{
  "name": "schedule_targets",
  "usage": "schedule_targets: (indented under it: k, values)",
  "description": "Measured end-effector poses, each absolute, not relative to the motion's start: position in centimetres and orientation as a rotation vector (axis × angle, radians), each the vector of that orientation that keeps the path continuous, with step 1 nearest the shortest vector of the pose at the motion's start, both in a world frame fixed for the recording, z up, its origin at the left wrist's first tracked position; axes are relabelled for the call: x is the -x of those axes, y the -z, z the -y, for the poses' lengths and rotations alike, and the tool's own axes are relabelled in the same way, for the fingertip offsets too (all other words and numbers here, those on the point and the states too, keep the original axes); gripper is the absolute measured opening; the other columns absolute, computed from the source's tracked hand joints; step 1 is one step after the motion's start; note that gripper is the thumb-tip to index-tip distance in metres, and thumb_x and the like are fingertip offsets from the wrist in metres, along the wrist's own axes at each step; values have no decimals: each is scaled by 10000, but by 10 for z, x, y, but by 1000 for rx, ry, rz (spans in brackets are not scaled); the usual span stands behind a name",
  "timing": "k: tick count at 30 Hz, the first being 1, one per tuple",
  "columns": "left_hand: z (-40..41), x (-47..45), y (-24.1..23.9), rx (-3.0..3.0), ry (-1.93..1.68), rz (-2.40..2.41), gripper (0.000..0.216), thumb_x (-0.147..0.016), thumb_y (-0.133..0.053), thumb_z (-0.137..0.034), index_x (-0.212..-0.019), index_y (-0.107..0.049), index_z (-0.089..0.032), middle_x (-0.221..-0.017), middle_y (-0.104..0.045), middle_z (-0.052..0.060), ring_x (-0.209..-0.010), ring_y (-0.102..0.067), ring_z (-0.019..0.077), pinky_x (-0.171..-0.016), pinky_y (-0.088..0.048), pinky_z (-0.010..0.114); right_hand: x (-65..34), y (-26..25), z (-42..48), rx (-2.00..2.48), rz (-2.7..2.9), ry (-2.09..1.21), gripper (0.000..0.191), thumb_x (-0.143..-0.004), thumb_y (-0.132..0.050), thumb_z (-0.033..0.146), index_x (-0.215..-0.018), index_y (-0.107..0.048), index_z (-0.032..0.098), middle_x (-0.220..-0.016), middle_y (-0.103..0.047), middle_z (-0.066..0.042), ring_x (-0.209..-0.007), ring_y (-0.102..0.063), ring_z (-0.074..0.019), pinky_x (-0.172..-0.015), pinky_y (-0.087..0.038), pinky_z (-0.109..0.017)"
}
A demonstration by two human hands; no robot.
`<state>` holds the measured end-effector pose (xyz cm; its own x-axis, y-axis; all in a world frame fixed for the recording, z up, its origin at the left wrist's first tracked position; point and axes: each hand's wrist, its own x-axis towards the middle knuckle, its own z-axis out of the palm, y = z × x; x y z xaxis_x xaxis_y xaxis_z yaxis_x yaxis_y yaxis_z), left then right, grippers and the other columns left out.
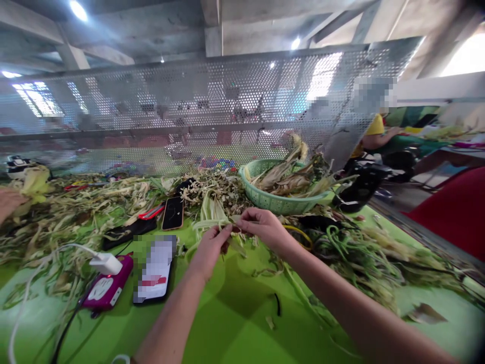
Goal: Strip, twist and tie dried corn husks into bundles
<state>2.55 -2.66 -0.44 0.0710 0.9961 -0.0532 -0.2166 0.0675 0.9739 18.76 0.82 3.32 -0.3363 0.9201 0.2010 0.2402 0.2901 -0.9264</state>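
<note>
Green table (242, 323) strewn with plant strips (94, 199)
Left hand (208, 246) and right hand (267, 228) pinch a pale strip (230, 221) in their fingers; green basket (280, 204) towards two o'clock, lit phone (157, 270) at eight

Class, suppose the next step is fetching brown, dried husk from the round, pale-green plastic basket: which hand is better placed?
Probably the right hand, nearer the basket than the left hand. The right would first need to release a thin, pale-green leafy strip.

Papery husks (213, 208) (matt), smooth tabletop (242, 326)
</note>
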Motion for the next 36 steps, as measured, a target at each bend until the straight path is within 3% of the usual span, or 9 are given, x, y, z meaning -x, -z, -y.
schedule_targets:
  k: [3, 10, 20, 23, 27, 32, 36]
  values:
    - [29, -25, 2, -902, -1234, -960, 381, -720, -673, -505, -842, -643, -145, -669, -540, -19, -537, -397, 65, -512, -296, 205, -187, -32, -9, 1050, 1754, -1038, 258, -777, -632, 400, -680, -617, 161, -598, -577, 19, -539, -477, -109, -515, -365, -227]
    - [28, -23, -2, -764, -1298, -864, 402, -672, -716, -512, -704, -618, -123, -484, -328, -83, -436, -276, 33, -445, -224, 185, -189, -33, -10, 1080, 1635, -941, 247, -781, -632, 397, -689, -592, 172, -595, -533, 35, -544, -460, -109, -524, -365, -234]
    - [23, -23, -2, -627, -1465, -886, 411, -625, -759, -504, -768, -635, -139, -536, -445, -68, -472, -386, 38, -466, -314, 170, -178, -29, -4, 1027, 1339, -1377, 416, -728, -712, 445, -994, -544, 174, -826, -635, -17, -564, -559, -109, -538, -428, -244]
    - [23, -24, -3, -587, -1469, -889, 401, -616, -775, -479, -785, -641, -140, -594, -518, -51, -510, -437, 44, -497, -351, 175, -173, -21, -1, 1058, 1352, -1505, 370, -753, -691, 451, -948, -568, 162, -774, -630, -14, -532, -557, -101, -506, -412, -229]
    - [23, -25, -3, -619, -1449, -860, 395, -627, -770, -475, -790, -651, -135, -569, -508, -56, -509, -422, 47, -497, -337, 178, -170, -14, 1, 978, 1398, -1684, 331, -784, -650, 457, -907, -621, 151, -699, -631, -20, -473, -499, -89, -428, -360, -211]
    - [21, -22, 1, -606, -1400, -785, 434, -668, -719, -531, -797, -651, -122, -521, -414, -68, -470, -344, 38, -481, -312, 173, -171, -10, -5, 964, 1399, -1563, 284, -710, -727, 401, -718, -621, 137, -607, -587, 3, -457, -455, -74, -411, -322, -200]
    - [19, -19, 1, -569, -1367, -760, 514, -660, -673, -623, -776, -645, -122, -496, -337, -80, -435, -277, 35, -449, -286, 178, -175, -10, -11, 1017, 1384, -1441, 309, -684, -739, 421, -688, -597, 147, -574, -574, 14, -453, -451, -78, -433, -330, -209]
